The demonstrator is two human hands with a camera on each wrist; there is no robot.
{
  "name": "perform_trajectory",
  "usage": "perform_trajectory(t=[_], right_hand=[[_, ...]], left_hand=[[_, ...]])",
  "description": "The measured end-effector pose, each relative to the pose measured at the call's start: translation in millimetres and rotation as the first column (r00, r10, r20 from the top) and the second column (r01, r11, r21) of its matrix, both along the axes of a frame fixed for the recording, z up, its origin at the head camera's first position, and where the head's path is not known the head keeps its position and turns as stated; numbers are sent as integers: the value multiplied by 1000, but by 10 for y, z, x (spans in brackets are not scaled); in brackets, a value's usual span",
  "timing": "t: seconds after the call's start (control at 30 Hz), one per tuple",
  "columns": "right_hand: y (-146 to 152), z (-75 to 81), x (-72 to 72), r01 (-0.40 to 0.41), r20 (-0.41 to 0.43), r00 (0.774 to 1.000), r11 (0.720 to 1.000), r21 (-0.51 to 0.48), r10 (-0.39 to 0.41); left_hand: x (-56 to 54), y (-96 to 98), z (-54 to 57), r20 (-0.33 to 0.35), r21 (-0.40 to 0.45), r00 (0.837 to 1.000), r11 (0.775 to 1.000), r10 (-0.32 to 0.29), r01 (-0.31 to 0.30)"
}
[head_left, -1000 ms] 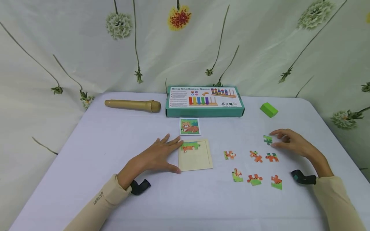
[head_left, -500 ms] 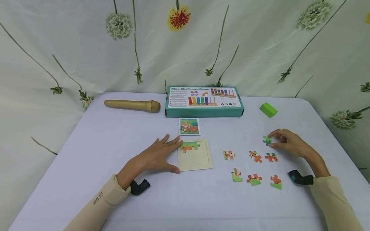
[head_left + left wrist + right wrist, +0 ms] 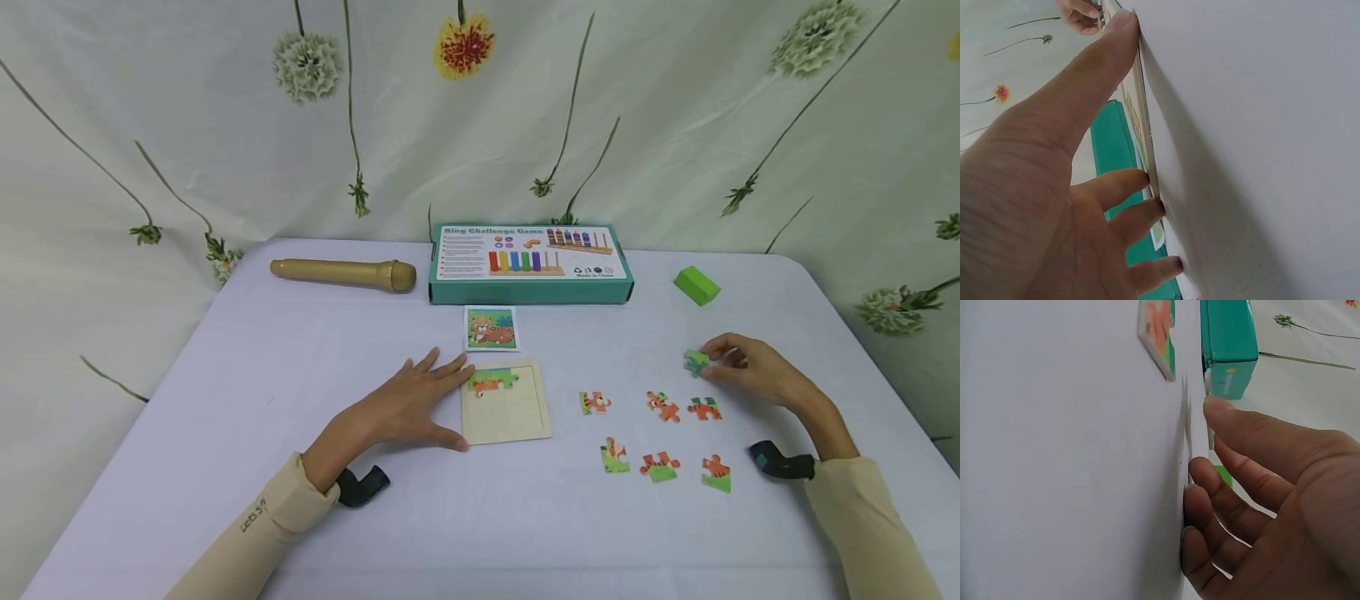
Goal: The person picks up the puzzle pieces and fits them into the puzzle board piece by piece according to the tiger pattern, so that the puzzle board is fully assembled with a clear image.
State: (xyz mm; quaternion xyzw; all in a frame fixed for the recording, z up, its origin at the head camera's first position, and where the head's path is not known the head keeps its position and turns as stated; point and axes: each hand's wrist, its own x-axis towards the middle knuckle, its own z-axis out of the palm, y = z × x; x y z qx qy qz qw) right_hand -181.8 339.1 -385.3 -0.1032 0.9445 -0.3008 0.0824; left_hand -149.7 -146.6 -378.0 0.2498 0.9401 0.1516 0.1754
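Observation:
My left hand (image 3: 408, 404) lies with fingers spread, thumb and fingertips against the left edge of a square wooden puzzle board (image 3: 510, 421). In the board's upper left corner sit joined jigsaw pieces (image 3: 491, 381) in green and orange. Off to the right, my right hand (image 3: 757, 372) pinches a green jigsaw piece (image 3: 694, 361) between thumb and forefinger, the piece tilted. In the right wrist view, its other fingers (image 3: 1197, 506) are curled near the cloth. Several orange-and-green jigsaw pieces (image 3: 663, 407) lie spread between the board and this hand.
Above the board lies a tiger picture card (image 3: 492, 329). Behind it stands a teal Ring Challenge Game box (image 3: 531, 290), with a gold toy microphone (image 3: 345, 272) to its left. A green block (image 3: 697, 285) sits at the back right of the white-covered table (image 3: 480, 525).
My right thumb and forefinger have closed on the green jigsaw piece, which is now tilted rather than flat. The left hand stays where it was at the board.

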Motion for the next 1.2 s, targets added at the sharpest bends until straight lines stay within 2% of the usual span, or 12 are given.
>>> perform_trajectory(t=[0.33, 0.57, 0.97, 1.2], right_hand=[[43, 4, -23, 42, -14, 999, 997, -58, -42], [50, -14, -28, 31, -34, 999, 991, -130, -36], [49, -29, -37, 36, -78, 996, 989, -141, -47], [-31, 60, -25, 14, -102, 994, 988, -155, -30]], left_hand=[[8, -3, 4, -3, 7, 1000, 1000, 1, -1], [5, 0, 8, 2, 3, 1000, 1000, 0, 0], [3, 0, 0, 12, 1, 1000, 1000, 9, -9], [7, -1, -4, 11, -2, 1000, 1000, 9, -9]])
